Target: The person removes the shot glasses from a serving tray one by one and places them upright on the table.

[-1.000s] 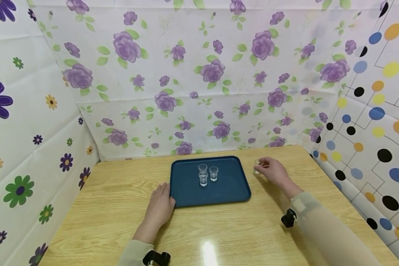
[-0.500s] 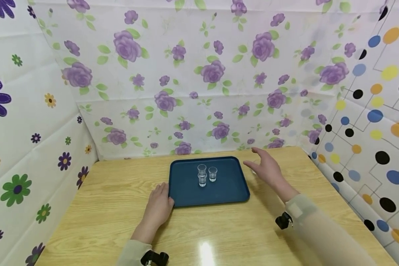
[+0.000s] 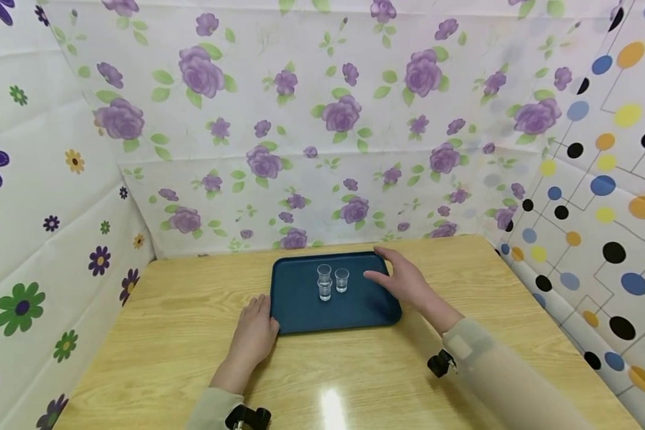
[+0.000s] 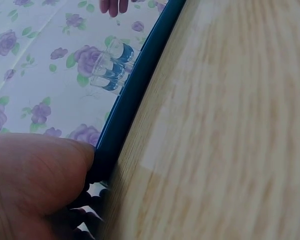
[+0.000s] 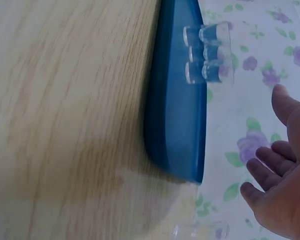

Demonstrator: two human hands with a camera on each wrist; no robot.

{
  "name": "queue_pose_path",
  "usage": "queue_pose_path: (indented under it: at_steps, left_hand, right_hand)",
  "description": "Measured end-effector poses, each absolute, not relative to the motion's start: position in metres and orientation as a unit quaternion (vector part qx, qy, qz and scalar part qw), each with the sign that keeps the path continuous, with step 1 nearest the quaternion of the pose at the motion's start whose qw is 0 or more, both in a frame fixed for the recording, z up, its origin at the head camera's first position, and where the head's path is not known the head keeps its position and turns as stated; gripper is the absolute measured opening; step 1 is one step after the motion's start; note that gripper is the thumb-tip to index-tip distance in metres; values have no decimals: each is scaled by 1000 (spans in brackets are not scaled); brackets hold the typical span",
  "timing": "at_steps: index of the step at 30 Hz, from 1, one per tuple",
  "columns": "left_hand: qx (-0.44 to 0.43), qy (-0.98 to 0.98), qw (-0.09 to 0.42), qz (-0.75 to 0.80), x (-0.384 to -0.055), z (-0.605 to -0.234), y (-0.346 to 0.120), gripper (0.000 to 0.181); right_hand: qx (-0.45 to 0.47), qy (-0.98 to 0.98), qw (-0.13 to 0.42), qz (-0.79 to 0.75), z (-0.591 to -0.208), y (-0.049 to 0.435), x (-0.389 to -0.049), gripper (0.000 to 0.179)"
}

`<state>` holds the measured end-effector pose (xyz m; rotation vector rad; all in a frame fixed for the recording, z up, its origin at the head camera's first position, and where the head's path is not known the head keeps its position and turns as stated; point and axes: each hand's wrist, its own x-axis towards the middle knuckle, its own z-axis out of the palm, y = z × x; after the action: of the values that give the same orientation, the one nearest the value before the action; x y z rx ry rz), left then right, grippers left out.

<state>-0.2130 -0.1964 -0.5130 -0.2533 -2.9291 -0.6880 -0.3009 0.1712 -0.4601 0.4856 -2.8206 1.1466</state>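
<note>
Three small clear shot glasses stand on a dark blue tray [image 3: 301, 319]: one near glass [image 3: 325, 291], one behind it [image 3: 323, 270] and one to the right [image 3: 341, 280]. My left hand [image 3: 255, 331] rests at the tray's left edge, thumb touching the near corner; its fingers are mostly hidden in the left wrist view. Above the tray's right edge hovers my right hand [image 3: 405, 283], fingers and thumb spread, holding nothing. In the right wrist view another clear glass [image 5: 200, 231] shows beyond the tray's end; in the head view the right hand hides it.
The tray lies on a light wooden table [image 3: 333, 370]. A cloth wall with purple roses [image 3: 269, 161] rises behind the table, with patterned cloth walls at the left and right. Black wrist cameras sit on both sleeves.
My right hand has let go of the glass right of the tray, spread its fingers and moved left over the tray's edge. The left hand stays by the tray.
</note>
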Motion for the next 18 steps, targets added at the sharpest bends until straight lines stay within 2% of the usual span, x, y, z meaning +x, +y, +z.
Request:
queue_pose_path:
  at_steps: [10, 18]
  left_hand:
    - [-88, -968, 58, -228, -211, -509, -193, 56]
    - [-87, -967, 59, -231, -212, -507, -193, 56]
  right_hand:
    - [191, -898, -42, 395, -471, 149, -298, 88]
    - [194, -893, -68, 400, -479, 136, -301, 89]
